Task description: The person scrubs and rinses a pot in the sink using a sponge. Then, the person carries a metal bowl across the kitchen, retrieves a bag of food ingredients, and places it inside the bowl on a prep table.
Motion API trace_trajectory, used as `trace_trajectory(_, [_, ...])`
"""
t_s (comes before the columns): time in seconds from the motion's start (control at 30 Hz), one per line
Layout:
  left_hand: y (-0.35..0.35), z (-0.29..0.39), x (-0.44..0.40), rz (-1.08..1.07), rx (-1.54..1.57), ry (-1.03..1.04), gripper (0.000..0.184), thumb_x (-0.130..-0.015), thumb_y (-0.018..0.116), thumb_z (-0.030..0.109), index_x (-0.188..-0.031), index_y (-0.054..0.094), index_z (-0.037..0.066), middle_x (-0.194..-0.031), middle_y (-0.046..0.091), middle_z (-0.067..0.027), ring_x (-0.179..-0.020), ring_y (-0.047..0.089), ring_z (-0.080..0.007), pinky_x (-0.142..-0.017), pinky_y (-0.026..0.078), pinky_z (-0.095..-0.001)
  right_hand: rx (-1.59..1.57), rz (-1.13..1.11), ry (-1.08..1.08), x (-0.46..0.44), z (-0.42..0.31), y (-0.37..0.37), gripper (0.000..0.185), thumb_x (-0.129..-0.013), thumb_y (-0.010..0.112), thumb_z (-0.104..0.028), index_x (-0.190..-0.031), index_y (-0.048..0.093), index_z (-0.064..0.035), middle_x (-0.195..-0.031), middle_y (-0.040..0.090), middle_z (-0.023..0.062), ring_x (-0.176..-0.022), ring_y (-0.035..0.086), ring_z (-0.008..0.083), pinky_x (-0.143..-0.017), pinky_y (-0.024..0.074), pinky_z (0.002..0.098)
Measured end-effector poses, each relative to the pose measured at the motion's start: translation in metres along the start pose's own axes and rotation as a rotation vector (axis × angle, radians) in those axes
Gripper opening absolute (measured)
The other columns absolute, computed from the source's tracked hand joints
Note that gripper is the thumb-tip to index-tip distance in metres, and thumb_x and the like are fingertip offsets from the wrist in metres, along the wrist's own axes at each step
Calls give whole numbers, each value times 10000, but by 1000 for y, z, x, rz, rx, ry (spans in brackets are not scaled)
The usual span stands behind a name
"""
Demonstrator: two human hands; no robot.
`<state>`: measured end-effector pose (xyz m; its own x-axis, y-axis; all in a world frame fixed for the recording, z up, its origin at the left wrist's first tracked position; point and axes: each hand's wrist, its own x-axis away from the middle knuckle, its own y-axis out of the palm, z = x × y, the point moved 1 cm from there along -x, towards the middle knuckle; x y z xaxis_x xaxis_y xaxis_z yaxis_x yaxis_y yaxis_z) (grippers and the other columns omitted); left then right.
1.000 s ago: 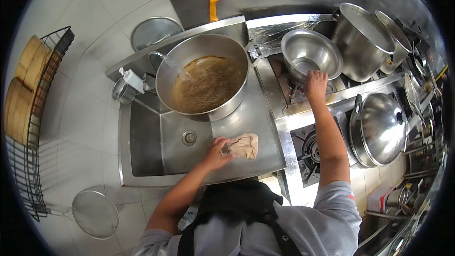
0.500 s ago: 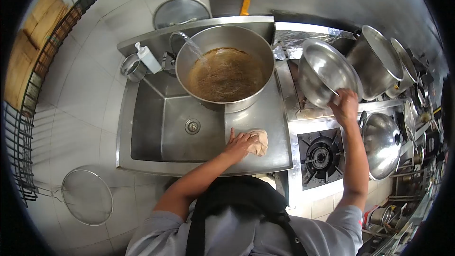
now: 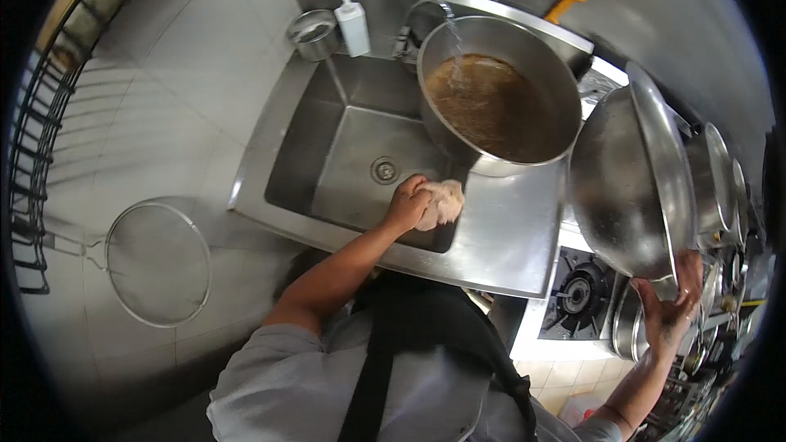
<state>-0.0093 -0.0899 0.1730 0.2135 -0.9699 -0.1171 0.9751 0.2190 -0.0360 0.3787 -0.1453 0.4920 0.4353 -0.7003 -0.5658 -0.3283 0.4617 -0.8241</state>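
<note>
My left hand point(image 3: 407, 205) is closed around a crumpled beige cloth point(image 3: 443, 204), above the sink's right front edge. At the right, my right hand point(image 3: 673, 295) grips the rim of a large steel bowl point(image 3: 618, 184). The bowl is tilted on its side, its outer wall facing the sink and its opening turned to the right, over the stove area. A large steel pot point(image 3: 565, 82) holds brown liquid point(image 3: 491, 106) beside the sink basin. Water runs into it from the tap point(image 3: 427, 6).
The steel sink point(image 3: 360, 143) has a drain in its basin. A white pump bottle point(image 3: 353, 26) and a small metal pot point(image 3: 313, 35) stand on its back left corner. A burner point(image 3: 578, 290), more pots point(image 3: 711, 180), a hanging strainer point(image 3: 158, 264) and a wire rack point(image 3: 41, 139) surround it.
My right hand has lifted the bowl off the stove area and tipped it on its side. My left hand has picked the cloth up off the drainboard, moving left. The view has turned.
</note>
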Motion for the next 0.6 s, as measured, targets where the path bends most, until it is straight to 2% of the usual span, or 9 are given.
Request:
trace_trajectory(0.03, [-7, 8, 3, 12, 135, -186, 189, -754, 535, 93, -900, 580, -18, -842, 620, -117, -755, 609, -191, -686, 488, -301, -142, -116, 9, -15, -8, -4, 558, -634, 826, -175, -1094, 545, -30, -1096, 579, 163, -1075, 531, 360, -942, 383, 457])
trace_trajectory(0.1, [-4, 35, 7, -132, -187, -152, 253, -773, 534, 117, -969, 582, -35, -853, 634, -118, -785, 612, -185, -706, 493, -325, -151, -35, -8, -20, -16, 3, 540, -626, 828, -202, -1070, 575, -30, -1091, 599, 161, -1088, 544, 358, -968, 382, 469])
trace_trajectory(0.27, [78, -8, 29, -420, -76, -71, 545, -827, 660, 300, -1237, 481, -11, -1104, 579, -153, -1053, 542, -235, -905, 432, -340, 23, 20, -150, -46, -62, 13, 425, -614, 834, -222, -951, 641, -49, -1033, 620, 119, -1068, 550, 331, -949, 403, 442])
trace_trajectory(0.3, [76, 1, 33, -536, -229, -76, 704, -788, 712, 346, -1305, 401, -16, -1272, 490, -202, -1185, 484, -279, -983, 392, -367, -41, 8, -202, -58, -72, 12, 395, -615, 831, -223, -919, 647, -49, -949, 627, 115, -997, 568, 333, -906, 417, 441])
trace_trajectory(0.37, [66, 10, 34, -589, -197, -199, 639, -818, 700, 272, -1306, 410, -21, -1337, 447, -195, -1248, 424, -280, -1029, 349, -369, -197, -47, -290, -73, -81, 7, 322, -622, 795, -176, -864, 635, -38, -794, 621, 96, -765, 587, 322, -707, 461, 411])
trace_trajectory(0.4, [51, 54, 29, -644, -282, -379, 561, -845, 669, 242, -1281, 436, -24, -1317, 477, -182, -1227, 452, -269, -1023, 362, -356, -240, -75, -325, -72, -81, 6, 294, -626, 777, -158, -849, 629, -35, -781, 618, 89, -719, 581, 303, -633, 461, 387])
trace_trajectory(0.5, [-3, -7, 27, -638, -598, -63, 322, -841, 649, 251, -777, 599, -61, -828, 651, -185, -773, 616, -244, -666, 466, -393, -373, -58, -314, -48, -82, -4, 288, -655, 739, -160, -879, 626, -20, -788, 614, 89, -739, 585, 283, -631, 471, 381])
trace_trajectory(0.57, [-28, -26, 25, -573, -394, 58, 245, -830, 639, 171, -762, 587, -58, -753, 616, -141, -703, 571, -204, -645, 446, -358, -387, -13, -251, -31, -81, -10, 266, -665, 756, -188, -842, 646, -23, -747, 593, 73, -699, 562, 280, -617, 462, 369])
trace_trajectory(0.6, [-27, -10, 27, -492, -296, -240, 175, -856, 623, 127, -838, 591, -44, -768, 615, -98, -749, 574, -162, -682, 456, -320, -421, 19, -219, -23, -81, -15, 248, -693, 749, -189, -841, 645, -19, -752, 594, 72, -711, 568, 276, -610, 468, 359])
